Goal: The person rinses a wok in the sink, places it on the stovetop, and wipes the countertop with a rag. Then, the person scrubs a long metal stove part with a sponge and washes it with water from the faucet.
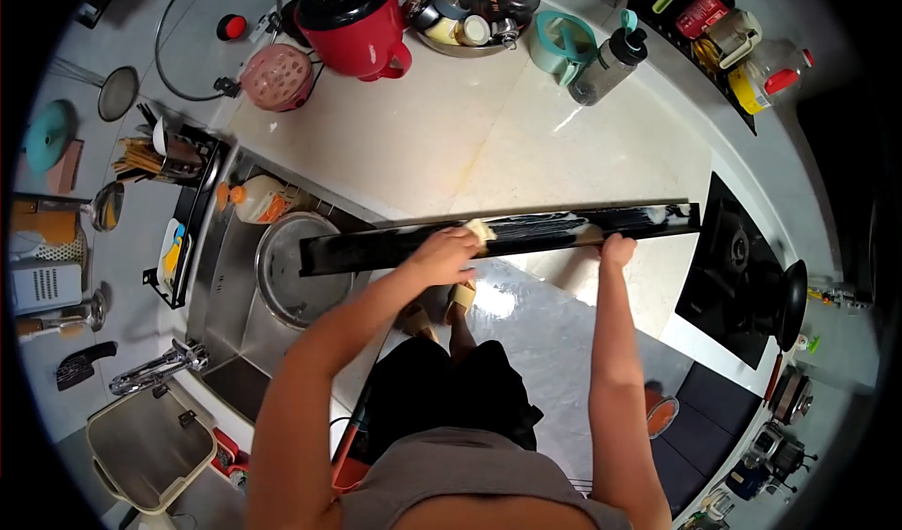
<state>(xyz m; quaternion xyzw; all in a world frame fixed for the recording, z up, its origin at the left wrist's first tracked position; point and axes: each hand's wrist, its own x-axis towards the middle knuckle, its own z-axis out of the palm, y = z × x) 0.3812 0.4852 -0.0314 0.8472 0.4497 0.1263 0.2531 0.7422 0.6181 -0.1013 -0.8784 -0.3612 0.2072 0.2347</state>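
A long black tray-like panel point(536, 232) lies across the view, its left end over the sink and its right part over the counter. White suds streak its surface, mostly on the right half. My left hand point(444, 256) is closed on a pale yellow cloth or sponge point(482, 232), pressed to the panel near its middle. With its fingers closed on the near edge, my right hand point(617, 249) grips the panel right of centre.
The sink point(224, 290) on the left holds a round metal basin point(272, 286) and a bottle point(261, 199). A black cooktop point(728, 257) with a pan is at right. A red pot point(352, 27), jars and a teal pitcher point(561, 43) stand on the far counter.
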